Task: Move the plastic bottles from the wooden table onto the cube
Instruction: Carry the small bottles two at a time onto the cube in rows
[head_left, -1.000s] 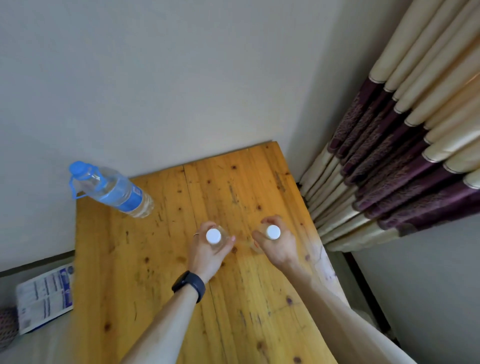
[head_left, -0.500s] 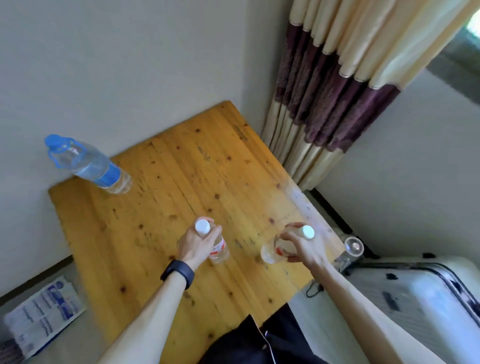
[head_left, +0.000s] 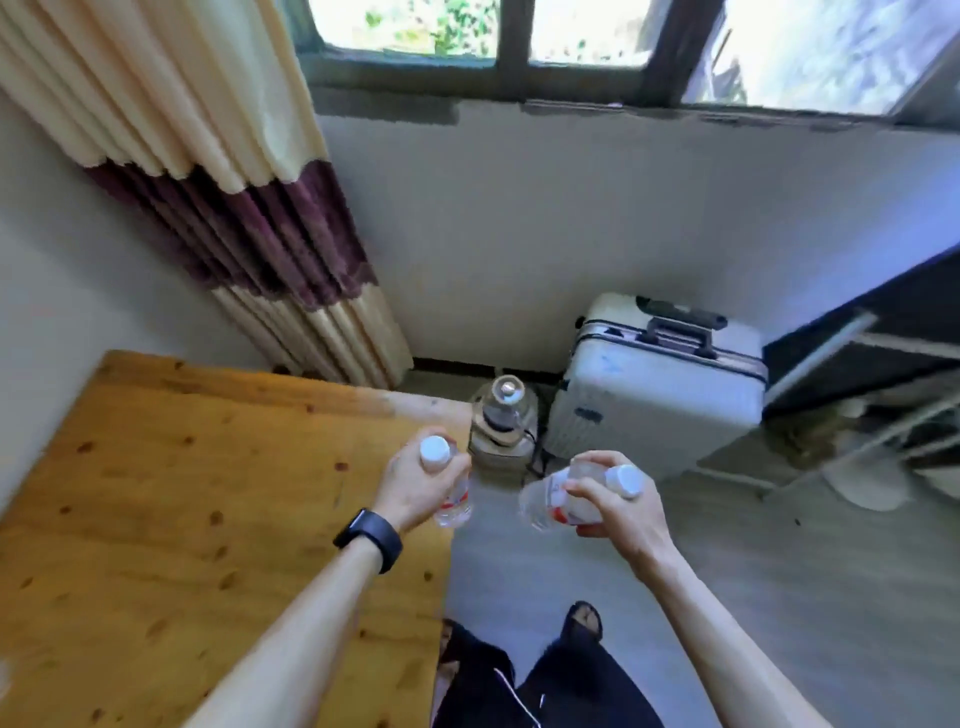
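One small clear plastic bottle (head_left: 453, 503) with a white cap stands upright in the left hand (head_left: 415, 488), fingers curled round it, above the right edge of the wooden table (head_left: 171, 499). The second bottle (head_left: 551, 500), tilted with its cap to the right, is gripped by the right hand (head_left: 618, 514) over the floor. Farther off stand a white suitcase (head_left: 654, 395) and a curtain (head_left: 270, 249).

Two bottles (head_left: 453, 506) (head_left: 550, 501) — one table (head_left: 156, 493), one suitcase (head_left: 654, 400)

Left bottle (head_left: 456, 512) mostly hidden under left hand (head_left: 415, 486); right bottle (head_left: 540, 501) label unreadable; wooden table (head_left: 182, 493) cut by left, bottom edges.
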